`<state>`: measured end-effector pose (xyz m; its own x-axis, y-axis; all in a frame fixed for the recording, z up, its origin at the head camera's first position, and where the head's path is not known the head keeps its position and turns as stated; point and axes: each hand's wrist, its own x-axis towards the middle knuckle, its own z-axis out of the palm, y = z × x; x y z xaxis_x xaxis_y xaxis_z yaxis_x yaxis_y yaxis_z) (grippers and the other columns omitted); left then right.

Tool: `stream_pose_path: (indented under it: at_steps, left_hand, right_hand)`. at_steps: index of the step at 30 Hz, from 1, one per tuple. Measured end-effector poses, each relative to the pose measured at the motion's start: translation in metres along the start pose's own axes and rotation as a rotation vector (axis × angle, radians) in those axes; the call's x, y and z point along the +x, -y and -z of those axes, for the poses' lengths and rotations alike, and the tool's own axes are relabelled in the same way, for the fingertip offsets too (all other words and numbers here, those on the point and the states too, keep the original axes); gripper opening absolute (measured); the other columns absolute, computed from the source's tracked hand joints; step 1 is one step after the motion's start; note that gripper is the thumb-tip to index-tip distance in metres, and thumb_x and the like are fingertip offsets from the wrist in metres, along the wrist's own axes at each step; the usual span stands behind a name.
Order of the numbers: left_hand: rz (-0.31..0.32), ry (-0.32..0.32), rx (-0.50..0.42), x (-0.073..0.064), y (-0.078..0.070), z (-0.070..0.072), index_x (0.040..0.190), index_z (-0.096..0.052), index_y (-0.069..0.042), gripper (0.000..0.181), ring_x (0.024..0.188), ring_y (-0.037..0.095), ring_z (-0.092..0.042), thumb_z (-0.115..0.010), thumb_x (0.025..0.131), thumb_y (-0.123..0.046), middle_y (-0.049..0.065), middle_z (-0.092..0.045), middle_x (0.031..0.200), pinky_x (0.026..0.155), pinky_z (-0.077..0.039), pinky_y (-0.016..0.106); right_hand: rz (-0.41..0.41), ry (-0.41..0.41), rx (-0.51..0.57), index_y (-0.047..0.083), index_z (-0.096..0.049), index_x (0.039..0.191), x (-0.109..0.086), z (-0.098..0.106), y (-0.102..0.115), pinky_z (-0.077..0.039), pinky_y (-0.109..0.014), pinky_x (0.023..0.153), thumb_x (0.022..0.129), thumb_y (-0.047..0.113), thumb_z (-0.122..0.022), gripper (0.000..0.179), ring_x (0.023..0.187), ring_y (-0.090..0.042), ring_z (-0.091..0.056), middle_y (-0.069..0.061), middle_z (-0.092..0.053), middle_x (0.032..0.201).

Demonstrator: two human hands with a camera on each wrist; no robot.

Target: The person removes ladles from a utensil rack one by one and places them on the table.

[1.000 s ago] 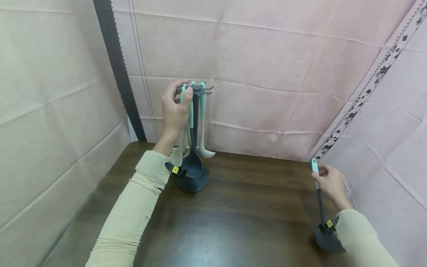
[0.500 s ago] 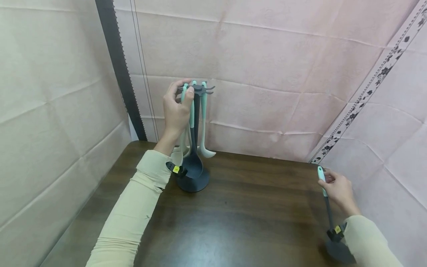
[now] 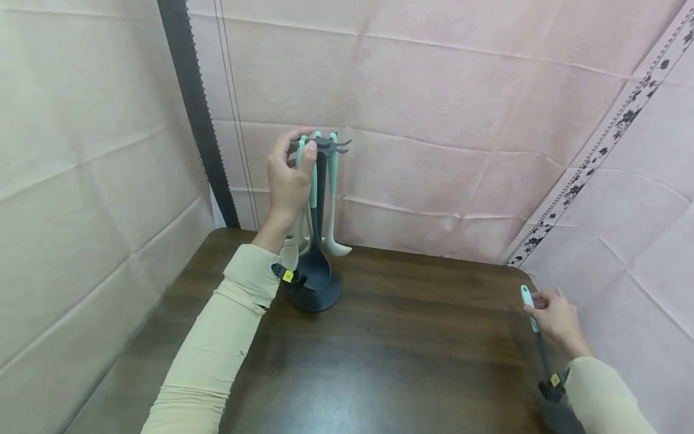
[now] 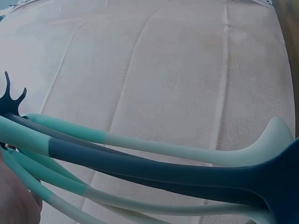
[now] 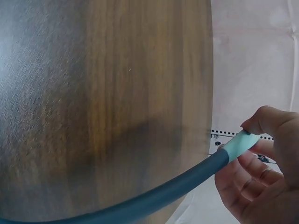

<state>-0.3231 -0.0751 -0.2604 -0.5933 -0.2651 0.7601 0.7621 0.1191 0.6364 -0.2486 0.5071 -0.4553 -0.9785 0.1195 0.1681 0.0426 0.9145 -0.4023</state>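
Observation:
A dark grey utensil stand (image 3: 324, 298) with a round base is upright at the back left of the table. Mint-handled utensils hang from its hooks, among them a dark spoon (image 3: 313, 269) in front and a pale ladle (image 3: 338, 248) on the right. My left hand (image 3: 290, 181) grips the stand's top, thumb in front, close around the nearest handles. At the far right, my right hand (image 3: 558, 319) pinches the mint handle of a dark kitchen utensil (image 5: 187, 181) between thumb and fingers. Its shaft slants down toward me; the wrist strap and sleeve partly hide its dark head.
The brown wooden table (image 3: 412, 337) has a dark, shiny surface. Pale creased cloth (image 3: 423, 150) hangs behind it and on both sides, close to the right hand. A dark strip (image 3: 197, 108) runs down the cloth's left corner.
My right hand has moved right and toward me with the utensil, toward the table's right edge. The left hand stays in place on the stand; the view shifts slightly.

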Motion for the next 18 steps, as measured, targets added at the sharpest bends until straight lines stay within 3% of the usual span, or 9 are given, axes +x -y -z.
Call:
stream_pose_path:
  at_steps: [4, 8, 14, 18]
  left_hand:
    - [-0.008, 0.003, 0.019, 0.004, 0.018, 0.000, 0.130, -0.070, -0.001, 0.057, 0.105, 0.020, -0.063, -0.058, 0.092, -0.041, 0.014, -0.067, 0.123, 0.083, -0.052, 0.031]
    - [-0.012, 0.020, 0.016, 0.006, 0.026, 0.000, 0.130, -0.071, -0.006, 0.057, 0.105, 0.020, -0.064, -0.060, 0.091, -0.045, 0.009, -0.067, 0.123, 0.082, -0.053, 0.030]
    - [-0.010, 0.011, 0.021, 0.006, 0.024, 0.000, 0.131, -0.070, -0.004, 0.055, 0.106, 0.021, -0.063, -0.059, 0.092, -0.042, 0.011, -0.067, 0.123, 0.084, -0.052, 0.031]
    - [-0.008, 0.003, 0.030, 0.003, 0.011, 0.000, 0.131, -0.068, 0.003, 0.053, 0.107, 0.024, -0.063, -0.057, 0.094, -0.034, 0.019, -0.066, 0.124, 0.086, -0.051, 0.031]
  right_hand:
    - [0.011, 0.039, -0.024, -0.015, -0.065, 0.121, -0.002, -0.004, -0.005, -0.052, -0.050, 0.076, 0.099, 0.019, -0.070, 0.041, 0.091, -0.042, -0.070, -0.029, -0.074, 0.106]
    - [0.009, 0.066, -0.033, -0.016, -0.066, 0.119, -0.005, -0.006, -0.012, -0.051, -0.042, 0.069, 0.098, 0.017, -0.070, 0.039, 0.085, -0.037, -0.069, -0.030, -0.074, 0.103]
    - [0.009, 0.089, -0.053, -0.016, -0.067, 0.118, -0.004, -0.006, -0.018, -0.046, -0.038, 0.066, 0.098, 0.017, -0.070, 0.040, 0.081, -0.032, -0.063, -0.030, -0.073, 0.101]
    - [0.008, 0.129, -0.060, -0.019, -0.066, 0.116, -0.004, -0.008, -0.023, -0.049, -0.041, 0.067, 0.097, 0.018, -0.071, 0.042, 0.083, -0.036, -0.064, -0.033, -0.071, 0.102]
